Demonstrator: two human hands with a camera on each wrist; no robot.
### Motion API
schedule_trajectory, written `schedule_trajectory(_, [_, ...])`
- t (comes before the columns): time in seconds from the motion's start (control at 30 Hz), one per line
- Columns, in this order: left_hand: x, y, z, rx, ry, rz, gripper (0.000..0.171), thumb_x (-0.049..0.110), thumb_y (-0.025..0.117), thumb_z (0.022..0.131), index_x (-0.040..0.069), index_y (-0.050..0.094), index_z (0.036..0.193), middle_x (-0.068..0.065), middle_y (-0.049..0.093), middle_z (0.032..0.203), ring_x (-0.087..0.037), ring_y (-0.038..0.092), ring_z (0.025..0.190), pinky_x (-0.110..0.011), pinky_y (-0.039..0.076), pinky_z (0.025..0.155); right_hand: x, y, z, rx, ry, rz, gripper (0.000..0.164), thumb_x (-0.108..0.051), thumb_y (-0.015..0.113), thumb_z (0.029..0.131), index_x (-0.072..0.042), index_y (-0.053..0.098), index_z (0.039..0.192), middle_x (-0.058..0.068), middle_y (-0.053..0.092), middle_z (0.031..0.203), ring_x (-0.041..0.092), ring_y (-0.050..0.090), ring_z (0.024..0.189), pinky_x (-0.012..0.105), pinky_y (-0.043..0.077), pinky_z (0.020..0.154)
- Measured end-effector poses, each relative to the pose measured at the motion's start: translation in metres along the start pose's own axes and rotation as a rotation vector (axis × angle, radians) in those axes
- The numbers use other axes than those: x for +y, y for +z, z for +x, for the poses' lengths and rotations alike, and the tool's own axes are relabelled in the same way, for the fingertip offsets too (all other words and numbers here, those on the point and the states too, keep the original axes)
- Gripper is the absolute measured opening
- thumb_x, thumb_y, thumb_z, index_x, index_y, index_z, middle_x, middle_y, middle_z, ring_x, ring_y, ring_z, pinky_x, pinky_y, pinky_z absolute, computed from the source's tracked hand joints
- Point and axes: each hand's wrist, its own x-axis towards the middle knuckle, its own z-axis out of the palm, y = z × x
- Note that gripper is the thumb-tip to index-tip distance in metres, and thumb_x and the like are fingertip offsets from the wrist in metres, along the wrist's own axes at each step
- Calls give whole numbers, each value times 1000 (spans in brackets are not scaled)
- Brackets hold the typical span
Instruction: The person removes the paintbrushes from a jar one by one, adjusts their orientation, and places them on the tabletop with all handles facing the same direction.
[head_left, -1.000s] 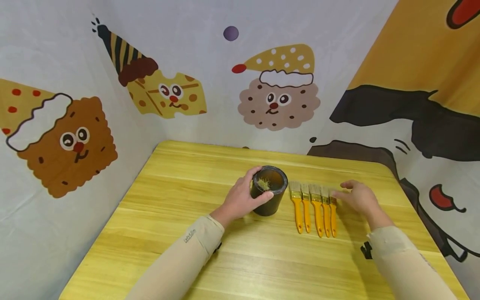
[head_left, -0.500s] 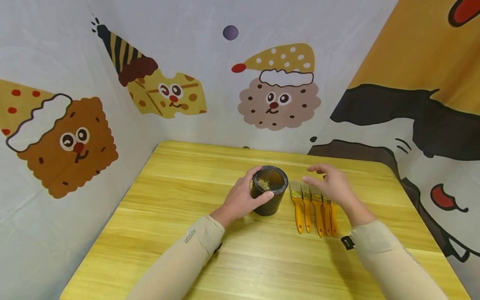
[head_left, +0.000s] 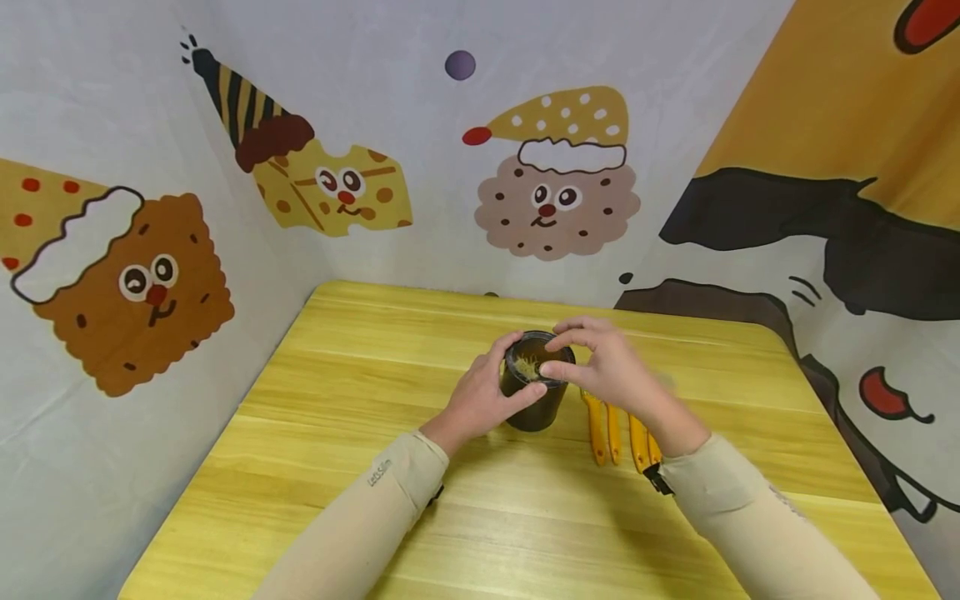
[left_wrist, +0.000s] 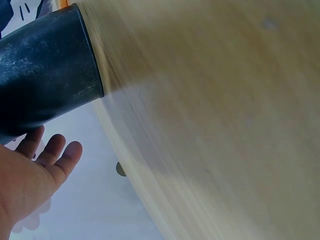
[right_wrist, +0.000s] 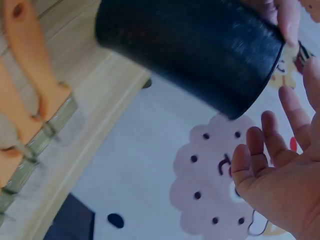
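Observation:
A black cylindrical cup [head_left: 542,407] stands upright on the table, with a tuft of yellowish strands [head_left: 527,367] inside. My left hand [head_left: 474,396] holds the cup from its left side, thumb and fingers spread around it near the rim. Over the right part of the cup's mouth is my right hand [head_left: 615,371], its thumb and fingers apart; nothing shows between them. In the right wrist view, the right fingers [right_wrist: 271,135] curve loosely near the cup's rim. Just right of the cup lie several paintbrushes [head_left: 595,425] with orange handles, partly hidden by my right hand and forearm.
The light wooden table [head_left: 315,400] reaches to a printed fabric wall [head_left: 420,258] at the back and left. To the right, a black and orange printed figure covers the fabric [head_left: 892,367].
My right hand has moved left from the far end of the brush row, across the brushes, to above the cup's mouth. The left hand and the cup have stayed in place.

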Motion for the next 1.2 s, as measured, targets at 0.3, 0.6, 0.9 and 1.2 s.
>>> schedule_trajectory(0.3, [0, 0, 1, -11, 13, -5, 95, 81, 57, 95, 41, 15, 170, -11, 50, 162, -35, 51, 143, -61, 50, 110, -16, 11, 11, -53, -40, -103, 35, -37, 88, 90, -11, 84, 114, 15, 71, 137, 39, 64, 129, 58, 54, 107])
schedule_trajectory(0.6, [-2, 0, 0, -10, 14, -5, 91, 80, 56, 96, 48, 12, 169, -12, 50, 162, -37, 48, 146, -63, 48, 111, -18, 13, 21, 129, -87, -277, 30, -34, 81, 97, -5, 84, 106, 16, 76, 123, 40, 70, 117, 58, 56, 102])
schedule_trajectory(0.9, [-3, 0, 1, -12, 18, -10, 91, 79, 57, 96, 47, 13, 169, -11, 51, 160, -36, 49, 145, -62, 49, 110, -13, 15, 20, 191, -67, -386, 29, -34, 82, 96, -7, 84, 105, 13, 77, 122, 39, 69, 116, 61, 52, 105])
schedule_trajectory(1.2, [-3, -1, 0, -3, 20, -3, 91, 78, 58, 96, 46, 14, 168, -11, 53, 158, -35, 51, 143, -61, 49, 109, -13, 12, 22, 216, -83, -334, 28, -29, 82, 95, -2, 84, 103, 15, 78, 118, 38, 71, 113, 58, 55, 102])
